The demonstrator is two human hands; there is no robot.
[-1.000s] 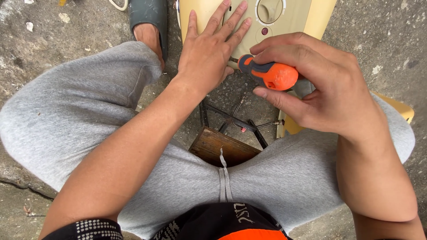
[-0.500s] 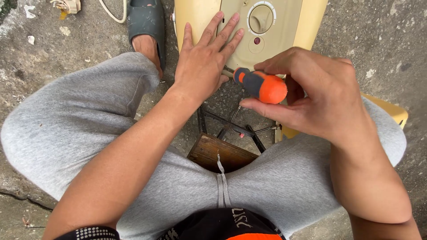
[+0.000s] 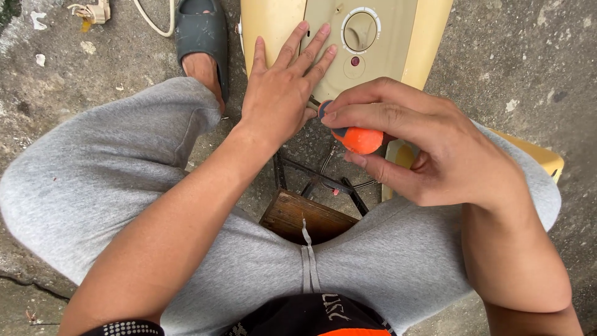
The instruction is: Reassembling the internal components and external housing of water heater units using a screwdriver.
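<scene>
The left hand (image 3: 280, 99) lies flat, fingers spread wide, on the cream appliance housing (image 3: 273, 25), just left of its round dial (image 3: 360, 31). The right hand (image 3: 423, 149) wraps its fingers around the orange screwdriver handle (image 3: 362, 139), just beside the left hand's heel. The screwdriver's long axis points away from the person, toward the housing's lower edge; its tip is hidden behind the fingers. A grey sandal (image 3: 200, 37) rests on the concrete floor (image 3: 516, 62).

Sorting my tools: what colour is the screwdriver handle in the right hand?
Bright orange, with a dark band; the screwdriver handle shows best in the head view, held by the right hand.
</scene>
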